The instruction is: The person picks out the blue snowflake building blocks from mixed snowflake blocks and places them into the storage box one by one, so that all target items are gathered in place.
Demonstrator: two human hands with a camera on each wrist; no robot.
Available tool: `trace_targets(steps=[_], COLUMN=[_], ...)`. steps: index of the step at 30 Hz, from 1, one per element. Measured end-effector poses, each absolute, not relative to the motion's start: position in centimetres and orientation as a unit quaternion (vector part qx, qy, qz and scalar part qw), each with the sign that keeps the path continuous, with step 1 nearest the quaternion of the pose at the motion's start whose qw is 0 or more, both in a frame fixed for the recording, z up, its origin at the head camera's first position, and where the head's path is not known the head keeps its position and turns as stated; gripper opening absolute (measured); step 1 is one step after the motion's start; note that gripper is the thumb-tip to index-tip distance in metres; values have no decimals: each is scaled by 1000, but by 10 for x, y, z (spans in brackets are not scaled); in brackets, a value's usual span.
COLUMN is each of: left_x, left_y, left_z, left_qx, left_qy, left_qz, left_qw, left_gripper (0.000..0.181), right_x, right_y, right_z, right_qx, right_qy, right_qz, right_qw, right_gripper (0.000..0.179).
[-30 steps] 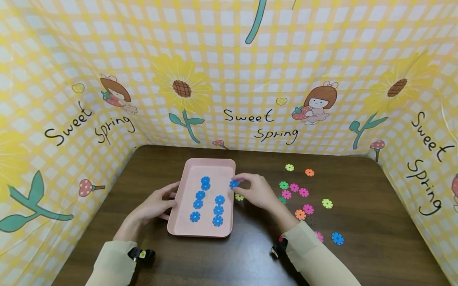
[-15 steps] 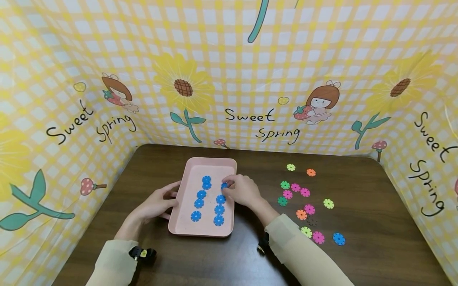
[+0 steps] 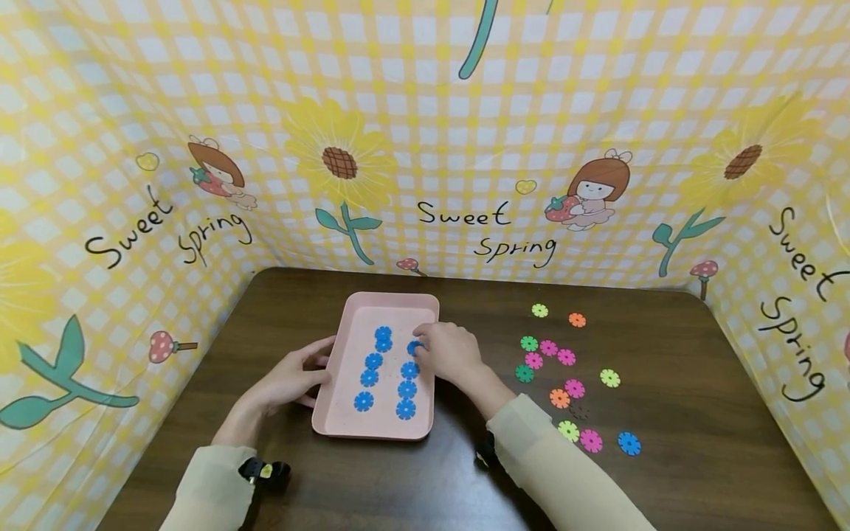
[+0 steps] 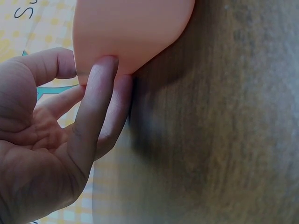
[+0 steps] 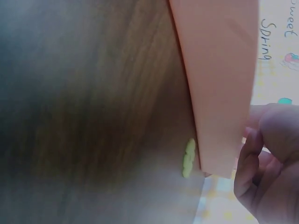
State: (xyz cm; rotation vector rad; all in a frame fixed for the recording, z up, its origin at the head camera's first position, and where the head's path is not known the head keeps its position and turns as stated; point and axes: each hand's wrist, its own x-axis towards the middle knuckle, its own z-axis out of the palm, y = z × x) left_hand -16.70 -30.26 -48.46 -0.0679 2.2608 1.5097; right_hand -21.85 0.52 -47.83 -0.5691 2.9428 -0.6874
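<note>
The fingertips of my left hand [image 3: 290,379] rest against the outer left wall of a pink tray [image 3: 322,424]. In the left wrist view, its fingers [image 4: 97,88] touch that wall without curling over the rim. My right hand [image 3: 451,355] reaches over the tray's right side, thumb and index finger at the right edge of a blue snowflake disc [image 3: 413,346] inside. That disc sits at the top of the right-hand row, above another blue disc [image 3: 409,370]. The tray wall partly hides the right fingertips in the right wrist view. More blue discs [image 3: 369,377] form a left-hand row.
Right of the tray, several loose discs lie on the dark wooden table [image 3: 684,413]: pink [image 3: 574,389], orange [image 3: 560,398], green [image 3: 528,344] and blue [image 3: 629,443]. A yellow-green disc [image 5: 188,158] lies beside the tray's right wall. Yellow checked cloth [image 3: 451,147] surrounds the table.
My right hand has carried the blue disc leftward from over the tray's right rim to the top of the right-hand row. My left hand has stayed at the tray's wall.
</note>
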Motion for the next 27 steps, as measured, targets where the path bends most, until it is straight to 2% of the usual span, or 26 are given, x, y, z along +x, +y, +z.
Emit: trace_targets(steps=[14, 27], left_x=[-167, -166], left_y=[-302, -302], left_z=[-485, -485], left_qx=[-24, -23], left_qy=[813, 816], left_qz=[542, 539], left_qw=[211, 208], left_gripper=[74, 73], right_x=[-202, -171], right_y=[65, 166], right_z=[-463, -460], right_qx=[-219, -196], right_qy=[909, 899], right_qz=[-352, -389], right_qw=[37, 50], right_gripper=[26, 25])
